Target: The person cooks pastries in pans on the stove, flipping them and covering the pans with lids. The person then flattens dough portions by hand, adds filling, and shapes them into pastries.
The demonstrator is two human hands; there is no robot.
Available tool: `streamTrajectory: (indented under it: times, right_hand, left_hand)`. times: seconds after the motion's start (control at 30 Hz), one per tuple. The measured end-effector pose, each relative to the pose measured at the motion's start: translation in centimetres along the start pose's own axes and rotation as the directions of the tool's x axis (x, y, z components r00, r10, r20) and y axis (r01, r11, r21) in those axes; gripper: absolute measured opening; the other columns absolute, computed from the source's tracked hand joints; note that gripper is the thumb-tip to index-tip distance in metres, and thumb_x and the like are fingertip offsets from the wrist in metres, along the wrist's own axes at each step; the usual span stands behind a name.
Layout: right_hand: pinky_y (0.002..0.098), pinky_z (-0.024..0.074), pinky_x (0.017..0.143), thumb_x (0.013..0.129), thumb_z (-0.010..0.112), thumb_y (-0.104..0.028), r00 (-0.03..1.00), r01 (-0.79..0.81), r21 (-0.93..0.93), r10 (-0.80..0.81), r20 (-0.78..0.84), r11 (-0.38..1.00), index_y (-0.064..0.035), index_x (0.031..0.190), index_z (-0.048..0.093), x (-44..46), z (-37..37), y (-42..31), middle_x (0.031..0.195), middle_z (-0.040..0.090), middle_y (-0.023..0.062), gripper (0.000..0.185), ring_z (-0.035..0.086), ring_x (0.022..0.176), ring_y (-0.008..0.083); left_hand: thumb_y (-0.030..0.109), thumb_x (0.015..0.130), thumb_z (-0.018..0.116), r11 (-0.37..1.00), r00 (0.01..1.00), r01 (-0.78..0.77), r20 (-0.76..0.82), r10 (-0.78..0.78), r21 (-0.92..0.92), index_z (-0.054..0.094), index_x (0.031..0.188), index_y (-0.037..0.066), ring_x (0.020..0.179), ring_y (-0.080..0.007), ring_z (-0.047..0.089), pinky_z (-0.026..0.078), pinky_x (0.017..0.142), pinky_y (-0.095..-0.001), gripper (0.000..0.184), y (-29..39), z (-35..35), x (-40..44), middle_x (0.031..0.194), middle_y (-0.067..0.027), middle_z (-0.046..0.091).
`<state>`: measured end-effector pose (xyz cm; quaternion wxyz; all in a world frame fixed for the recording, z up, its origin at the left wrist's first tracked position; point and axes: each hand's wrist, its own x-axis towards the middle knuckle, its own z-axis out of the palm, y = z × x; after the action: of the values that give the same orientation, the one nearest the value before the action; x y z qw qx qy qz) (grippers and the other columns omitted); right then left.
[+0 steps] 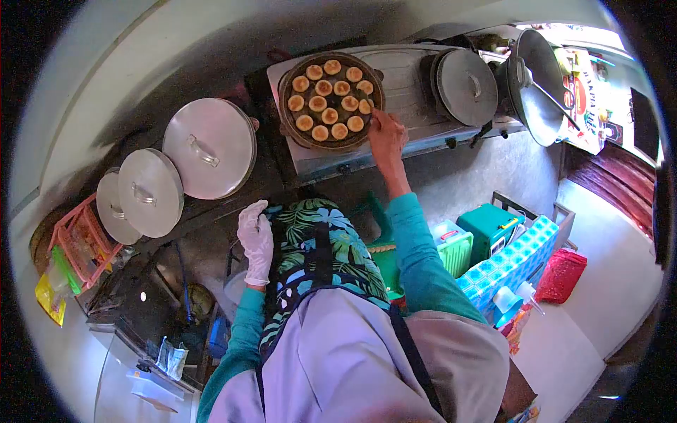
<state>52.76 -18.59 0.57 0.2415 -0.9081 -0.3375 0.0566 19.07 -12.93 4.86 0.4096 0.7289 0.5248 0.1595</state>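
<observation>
A round dark pan (286, 130) on the stove holds several small round cakes, browned on top, set in rings. My bare right hand (388, 139) is at the pan's right rim, its fingers pinched together beside a cake (365, 106). Whatever the fingertips grip is too small or hidden to make out. Lower down on the left, my left hand (254, 240) wears a thin white glove. Its fingers are loosely curled in front of the leaf-patterned apron (310, 247), and nothing shows in them.
Three metal lids (209, 149) lean along the wall at left, near an orange basket (83, 243). Right of the pan on the stove (405, 84) stand a lidded pot (467, 88) and a large wok (539, 88). Green containers (486, 229) and a blue checked box (511, 257) are below right.
</observation>
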Motion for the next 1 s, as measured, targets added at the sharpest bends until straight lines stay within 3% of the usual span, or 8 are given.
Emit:
streamTrajectory:
  times: [0.17,0.27,0.33,0.43,0.53,0.87,0.93,1.0]
  right_hand:
    - [0.0461,0.0505,0.066,0.076,0.061,-0.008,0.996,0.088,0.018,-0.088,-0.003,0.996,-0.0090,0.104,0.069,-3.3,-1.5,0.2,0.086,0.065,0.0138,0.029,0.064,0.079,0.0347]
    - [0.0444,0.0504,0.067,0.070,0.062,-0.005,0.986,0.142,-0.058,-0.136,0.100,0.988,-0.0093,0.105,0.069,-4.2,-2.2,0.3,0.085,0.062,0.0109,0.036,0.062,0.081,0.0328]
    - [0.0430,0.0495,0.069,0.063,0.063,-0.004,0.943,0.316,-0.160,-0.290,0.163,0.935,-0.0101,0.103,0.069,-4.0,-2.6,0.0,0.086,0.060,0.0081,0.041,0.059,0.084,0.0310]
    - [0.0420,0.0485,0.071,0.063,0.064,-0.004,0.895,0.439,-0.199,-0.407,0.183,0.876,-0.0101,0.101,0.068,-3.8,-2.9,0.9,0.089,0.059,0.0071,0.038,0.056,0.087,0.0294]
    - [0.0402,0.0490,0.073,0.063,0.062,0.002,0.896,0.432,-0.202,-0.393,0.209,0.879,-0.0102,0.103,0.069,-3.8,-3.4,1.0,0.088,0.059,0.0058,0.043,0.056,0.088,0.0282]
    - [0.0409,0.0491,0.073,0.060,0.065,0.002,0.866,0.470,-0.080,-0.442,0.234,0.879,-0.0106,0.106,0.069,-4.2,-3.2,-0.7,0.090,0.061,0.0064,0.047,0.057,0.089,0.0279]
    - [0.0430,0.0493,0.069,0.066,0.064,0.003,0.901,0.403,-0.036,-0.390,0.189,0.914,-0.0113,0.111,0.067,-4.1,-3.5,-0.3,0.086,0.060,0.0090,0.047,0.059,0.086,0.0299]
    - [0.0443,0.0491,0.067,0.070,0.062,0.002,0.942,0.314,-0.067,-0.303,0.142,0.947,-0.0124,0.112,0.066,-3.4,-3.2,0.1,0.085,0.059,0.0099,0.044,0.059,0.082,0.0313]
  left_hand:
    - [-0.009,0.078,0.054,0.999,0.999,-0.038,-0.001,0.038,0.018,0.068,0.102,0.002,0.100,-0.0265,0.063,0.049,0.092,-0.0355,0.030,0.5,0.0,0.2,0.104,-0.0118,0.068]
    - [-0.009,0.078,0.054,1.000,0.999,-0.030,0.011,0.030,-0.003,0.068,0.103,0.002,0.100,-0.0265,0.063,0.049,0.092,-0.0356,0.030,0.2,0.3,0.2,0.105,-0.0118,0.067]
    - [-0.008,0.079,0.054,0.999,0.999,-0.038,0.005,0.038,-0.034,0.068,0.103,0.002,0.101,-0.0262,0.062,0.049,0.092,-0.0355,0.030,0.2,0.3,0.3,0.105,-0.0118,0.067]
    - [-0.008,0.080,0.053,0.999,0.999,-0.044,-0.003,0.044,-0.008,0.068,0.103,0.003,0.101,-0.0258,0.063,0.049,0.092,-0.0355,0.030,0.3,0.1,0.2,0.105,-0.0116,0.068]
    - [-0.008,0.080,0.053,0.999,1.000,-0.030,-0.009,0.030,-0.016,0.068,0.103,0.003,0.100,-0.0261,0.063,0.049,0.092,-0.0357,0.030,0.1,0.0,-0.1,0.105,-0.0115,0.068]
    - [-0.007,0.079,0.053,0.999,0.999,-0.052,-0.010,0.052,0.010,0.068,0.102,0.003,0.100,-0.0263,0.063,0.049,0.091,-0.0359,0.029,0.0,-0.1,-0.1,0.103,-0.0119,0.068]
    - [-0.008,0.079,0.053,0.998,0.999,0.036,-0.026,-0.038,-0.056,0.068,0.102,0.003,0.099,-0.0267,0.063,0.049,0.091,-0.0360,0.029,-0.2,0.0,-0.3,0.103,-0.0120,0.068]
    - [-0.008,0.079,0.053,1.000,1.000,0.001,-0.013,-0.001,-0.031,0.068,0.102,0.003,0.099,-0.0268,0.063,0.049,0.091,-0.0359,0.029,0.0,0.0,-0.2,0.103,-0.0121,0.068]
